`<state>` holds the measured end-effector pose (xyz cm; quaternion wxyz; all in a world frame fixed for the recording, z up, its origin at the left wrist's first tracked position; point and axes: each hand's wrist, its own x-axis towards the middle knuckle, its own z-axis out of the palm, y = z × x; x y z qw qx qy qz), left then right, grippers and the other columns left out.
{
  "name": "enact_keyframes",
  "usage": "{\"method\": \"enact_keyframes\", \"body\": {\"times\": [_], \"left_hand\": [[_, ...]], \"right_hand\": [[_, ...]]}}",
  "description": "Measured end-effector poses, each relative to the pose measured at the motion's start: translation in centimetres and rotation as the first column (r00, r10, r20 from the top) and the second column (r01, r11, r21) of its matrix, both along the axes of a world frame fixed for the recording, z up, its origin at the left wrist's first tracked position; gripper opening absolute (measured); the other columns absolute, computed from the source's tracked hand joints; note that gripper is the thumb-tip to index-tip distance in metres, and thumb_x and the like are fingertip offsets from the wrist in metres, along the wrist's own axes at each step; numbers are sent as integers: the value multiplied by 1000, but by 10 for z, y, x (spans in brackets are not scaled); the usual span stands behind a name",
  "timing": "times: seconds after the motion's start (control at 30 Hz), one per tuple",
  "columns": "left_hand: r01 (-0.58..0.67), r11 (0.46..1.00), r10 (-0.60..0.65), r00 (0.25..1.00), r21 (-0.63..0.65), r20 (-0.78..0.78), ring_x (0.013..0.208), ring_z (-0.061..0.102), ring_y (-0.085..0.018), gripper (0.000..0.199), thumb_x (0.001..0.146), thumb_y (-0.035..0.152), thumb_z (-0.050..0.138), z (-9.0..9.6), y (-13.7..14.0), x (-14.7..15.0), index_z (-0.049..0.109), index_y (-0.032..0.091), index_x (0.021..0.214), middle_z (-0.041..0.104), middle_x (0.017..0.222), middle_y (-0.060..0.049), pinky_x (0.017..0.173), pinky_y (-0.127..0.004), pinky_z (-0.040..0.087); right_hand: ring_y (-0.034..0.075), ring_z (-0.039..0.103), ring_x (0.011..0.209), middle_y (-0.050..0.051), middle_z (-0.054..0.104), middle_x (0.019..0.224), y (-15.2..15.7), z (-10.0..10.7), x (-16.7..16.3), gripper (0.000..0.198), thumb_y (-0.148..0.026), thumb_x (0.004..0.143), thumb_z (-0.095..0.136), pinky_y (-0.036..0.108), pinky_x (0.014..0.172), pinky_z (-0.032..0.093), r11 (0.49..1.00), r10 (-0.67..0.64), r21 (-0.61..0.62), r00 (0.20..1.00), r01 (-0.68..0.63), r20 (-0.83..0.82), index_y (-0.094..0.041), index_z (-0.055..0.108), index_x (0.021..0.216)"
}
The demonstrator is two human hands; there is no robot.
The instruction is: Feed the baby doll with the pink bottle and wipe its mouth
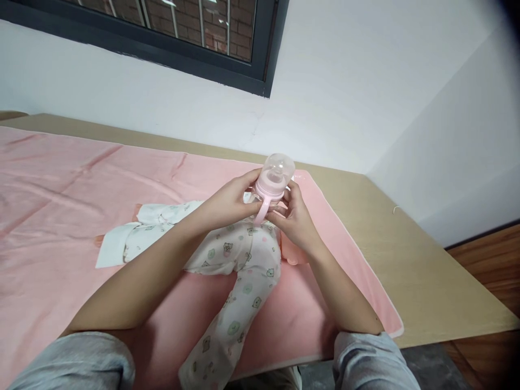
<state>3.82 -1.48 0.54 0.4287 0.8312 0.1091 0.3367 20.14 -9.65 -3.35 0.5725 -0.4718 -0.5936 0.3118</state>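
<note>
A baby bottle (pixel 271 187) with a clear domed cap, pink collar and pink handle is held up between my two hands. My left hand (pixel 238 199) grips its left side, with the thumb near the handle. Around the right side curl the fingers of my right hand (pixel 296 215). Below the bottle lies a doll in white clothes (pixel 244 254) printed with small bears and green spots. Its feet show at the left, and one sleeve hangs toward the front edge. My hands and the bottle hide the doll's upper part; an orange-pink bit (pixel 293 252) shows under my right wrist.
A pink blanket (pixel 52 189) with creases covers much of the wooden table (pixel 390 244). Behind it rises a white wall (pixel 325 81) with a dark-framed window (pixel 260 76). Brown wood panelling (pixel 491 260) stands at the right.
</note>
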Motion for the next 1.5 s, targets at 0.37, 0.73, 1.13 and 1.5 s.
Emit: {"method": "enact_keyframes", "body": {"times": [0.37,0.73,1.13,1.5], "left_hand": [[-273,859,339,937,433,-82,130,51,-26,64,79,18,56,-5,0,1,49,20,143,56,142,-6,111,-42,39],[-294,774,438,888,561,-139,134,49,-23,68,79,15,51,-9,5,2,45,22,147,56,143,-5,112,-43,39],[-580,662,701,703,474,-120,120,57,-30,76,79,20,59,-14,83,-32,33,18,151,53,141,-11,103,-46,48],[-672,594,802,454,442,-387,102,58,-27,68,76,46,72,-30,137,-78,48,15,132,64,116,-7,85,-39,49]], "right_hand": [[24,48,133,4,41,148,-15,17,23,75,-49,78,74,50,110,46,976,-171,171,953,131,250,-39,35,143],[22,53,126,6,54,132,-11,15,24,64,-55,84,65,47,106,50,926,-296,310,923,214,246,-36,38,139],[21,58,118,11,55,132,29,-24,155,55,-48,84,58,41,98,49,674,-727,327,673,662,136,-25,42,132],[29,58,110,17,65,119,38,-137,229,58,-36,72,55,50,105,40,548,-724,47,445,835,527,-12,61,124]]}}
